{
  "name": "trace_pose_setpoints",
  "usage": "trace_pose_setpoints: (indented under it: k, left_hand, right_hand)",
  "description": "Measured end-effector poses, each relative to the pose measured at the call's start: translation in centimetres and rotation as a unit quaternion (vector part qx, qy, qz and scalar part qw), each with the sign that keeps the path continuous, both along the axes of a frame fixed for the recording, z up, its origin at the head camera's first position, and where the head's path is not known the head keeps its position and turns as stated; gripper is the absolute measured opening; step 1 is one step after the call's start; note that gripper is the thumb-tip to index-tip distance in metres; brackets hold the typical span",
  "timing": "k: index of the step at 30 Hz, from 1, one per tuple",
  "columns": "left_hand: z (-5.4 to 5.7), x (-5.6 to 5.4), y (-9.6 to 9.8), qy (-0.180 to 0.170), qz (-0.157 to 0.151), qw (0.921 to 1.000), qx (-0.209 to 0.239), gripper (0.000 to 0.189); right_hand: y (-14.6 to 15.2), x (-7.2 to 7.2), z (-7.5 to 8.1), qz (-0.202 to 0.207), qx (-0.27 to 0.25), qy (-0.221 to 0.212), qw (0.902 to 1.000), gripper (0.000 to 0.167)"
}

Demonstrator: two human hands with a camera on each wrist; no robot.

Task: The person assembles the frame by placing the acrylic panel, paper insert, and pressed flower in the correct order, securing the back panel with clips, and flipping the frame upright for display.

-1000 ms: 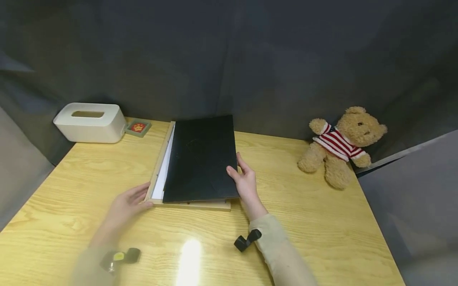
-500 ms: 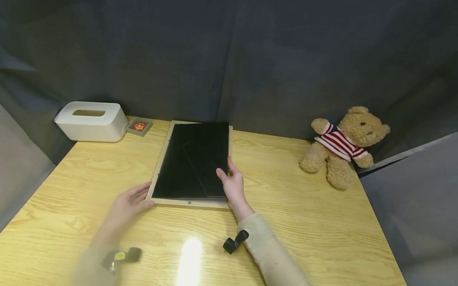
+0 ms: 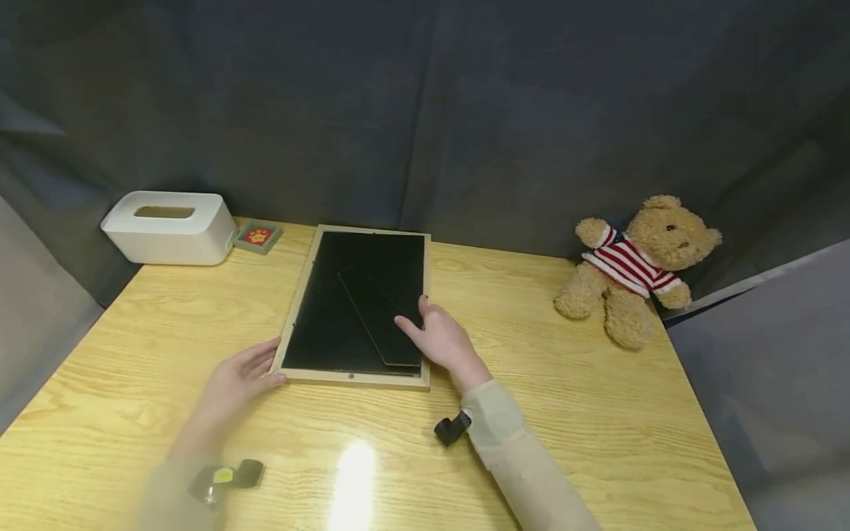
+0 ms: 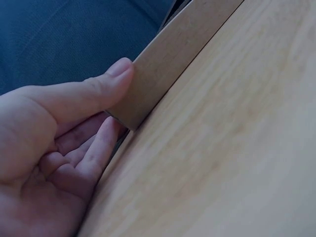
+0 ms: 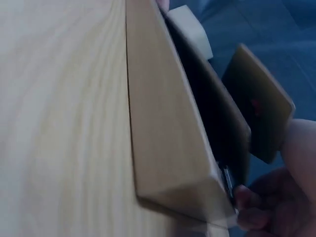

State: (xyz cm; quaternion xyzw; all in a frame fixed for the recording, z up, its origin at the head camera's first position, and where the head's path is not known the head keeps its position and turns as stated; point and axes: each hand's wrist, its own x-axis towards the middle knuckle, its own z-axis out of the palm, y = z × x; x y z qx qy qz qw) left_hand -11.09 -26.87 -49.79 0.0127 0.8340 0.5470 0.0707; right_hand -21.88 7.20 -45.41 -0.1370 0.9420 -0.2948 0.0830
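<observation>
A light wooden picture frame (image 3: 352,377) lies face down in the middle of the table, and its black backing board (image 3: 332,317) with a folded stand (image 3: 380,317) sits flat inside it. My left hand (image 3: 237,377) rests on the table at the frame's near-left corner. In the left wrist view the left hand's (image 4: 54,143) thumb touches the frame's wooden corner (image 4: 168,64), with the fingers relaxed beside it. My right hand (image 3: 440,339) lies on the frame's right side, its index finger stretched onto the backing. The right wrist view shows the frame's edge (image 5: 163,133) with fingertips (image 5: 252,207) beside a small metal tab.
A white tissue box (image 3: 166,227) and a small square coaster (image 3: 257,237) stand at the back left. A teddy bear (image 3: 634,269) in a striped shirt sits at the back right. Dark cloth hangs behind the wooden table (image 3: 584,398).
The black backing, tilted up over a white sheet a second ago, now lies flat in the frame. My right hand has shifted from its edge onto its surface. The left hand stayed put.
</observation>
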Motion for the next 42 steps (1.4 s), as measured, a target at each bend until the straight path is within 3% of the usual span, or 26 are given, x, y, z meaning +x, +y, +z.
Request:
trace_pose_setpoints:
  k: [2, 8, 14, 20, 24, 28, 37, 42]
  left_hand:
    - [-0.1, 0.0, 0.0, -0.001, 0.001, 1.0000, 0.002, 0.073]
    - [-0.1, 0.0, 0.1, -0.005, 0.004, 0.9999, 0.014, 0.074]
    - [0.2, 0.1, 0.4, -0.009, 0.014, 0.9997, 0.018, 0.071]
    - [0.8, -0.9, 1.6, -0.005, 0.072, 0.9970, -0.026, 0.068]
    - [1.0, -1.5, 2.3, -0.024, 0.123, 0.9912, -0.042, 0.068]
    - [0.8, -1.7, 2.8, -0.014, 0.151, 0.9866, -0.059, 0.063]
    - [1.2, -1.9, 3.2, -0.002, 0.156, 0.9861, -0.057, 0.059]
    - [1.5, -1.8, 3.3, 0.003, 0.137, 0.9889, -0.058, 0.057]
  right_hand:
    - [0.2, -0.2, 0.1, 0.016, 0.030, -0.006, 0.9994, 0.084]
    - [0.4, -0.5, 0.0, 0.038, 0.056, -0.022, 0.9975, 0.080]
    - [0.1, -0.3, -0.5, 0.020, 0.080, 0.013, 0.9965, 0.079]
    - [-0.2, 0.0, -0.9, -0.002, 0.090, 0.054, 0.9945, 0.080]
    - [-0.4, 0.0, -1.2, -0.008, 0.094, 0.059, 0.9938, 0.081]
    - [-0.4, 0.0, -1.5, -0.008, 0.090, 0.063, 0.9939, 0.080]
    - [-0.5, 0.1, -1.5, -0.010, 0.088, 0.074, 0.9934, 0.079]
    - [-0.5, 0.7, -1.4, 0.006, 0.099, 0.132, 0.9862, 0.069]
